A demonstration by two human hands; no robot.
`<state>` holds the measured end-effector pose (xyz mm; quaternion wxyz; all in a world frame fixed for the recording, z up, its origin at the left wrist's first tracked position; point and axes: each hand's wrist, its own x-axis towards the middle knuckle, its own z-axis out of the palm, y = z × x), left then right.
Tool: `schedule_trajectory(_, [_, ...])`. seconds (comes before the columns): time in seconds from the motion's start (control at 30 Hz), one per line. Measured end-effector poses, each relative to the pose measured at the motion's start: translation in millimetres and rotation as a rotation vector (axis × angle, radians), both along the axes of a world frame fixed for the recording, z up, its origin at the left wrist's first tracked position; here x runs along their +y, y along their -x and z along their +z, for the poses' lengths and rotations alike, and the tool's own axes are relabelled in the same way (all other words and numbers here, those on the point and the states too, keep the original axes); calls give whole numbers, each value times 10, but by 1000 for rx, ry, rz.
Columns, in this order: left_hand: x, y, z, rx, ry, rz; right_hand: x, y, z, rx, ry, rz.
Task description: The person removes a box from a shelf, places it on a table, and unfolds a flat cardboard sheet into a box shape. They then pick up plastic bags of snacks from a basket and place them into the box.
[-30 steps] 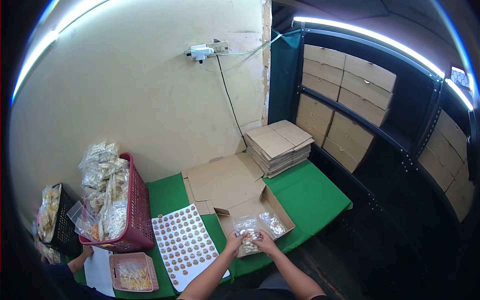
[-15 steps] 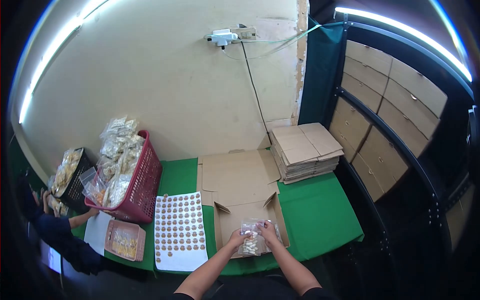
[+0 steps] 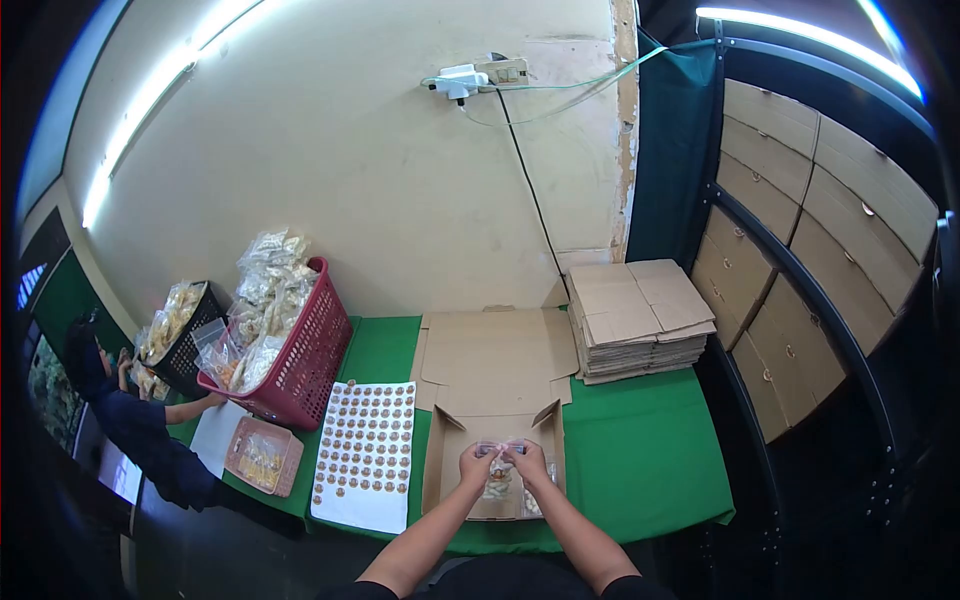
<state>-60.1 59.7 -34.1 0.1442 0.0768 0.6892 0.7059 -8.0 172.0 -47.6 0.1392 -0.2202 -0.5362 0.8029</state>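
Observation:
My left hand (image 3: pixel 475 467) and my right hand (image 3: pixel 528 462) are closed with the fingertips close together, gripping the top edge of a clear plastic bag (image 3: pixel 497 486). White pieces show in the bag's lower part, which hangs between my wrists. Below it is an open cardboard box (image 3: pixel 436 478), its lid (image 3: pixel 490 350) folded back flat toward the wall. Another clear bag of pale pieces (image 3: pixel 533 497) shows inside the box, partly covered by my right forearm. A sheet of round stickers (image 3: pixel 364 505) lies left of the box.
Flat cardboard (image 3: pixel 645 310) is stacked at the back right of the green-covered table (image 3: pixel 650 450). On the left are a red basket (image 3: pixel 325 350) of filled bags, a pink tray (image 3: pixel 290 470) and a black basket (image 3: pixel 205 345). A co-worker (image 3: pixel 150 440) stands there. Shelves of boxes (image 3: pixel 780 260) rise at right.
My hands have risen slightly and come together at the bag's top edge. A second bag now shows in the box at right. The view has shifted; the co-worker appears further into view.

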Motion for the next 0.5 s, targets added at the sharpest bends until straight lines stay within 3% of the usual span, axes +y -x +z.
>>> schedule_trajectory(0.1, [23,-9,-101,-35,15,77,28,5,-55,28,-42,5])
schedule_trajectory(0.33, [41,17,-98,-97,77,-19,300,-61,-167,-1,-128,27])
schedule_trajectory(0.5, [22,109,-64,-212,92,-138,443,-126,-17,-73,-428,-3])
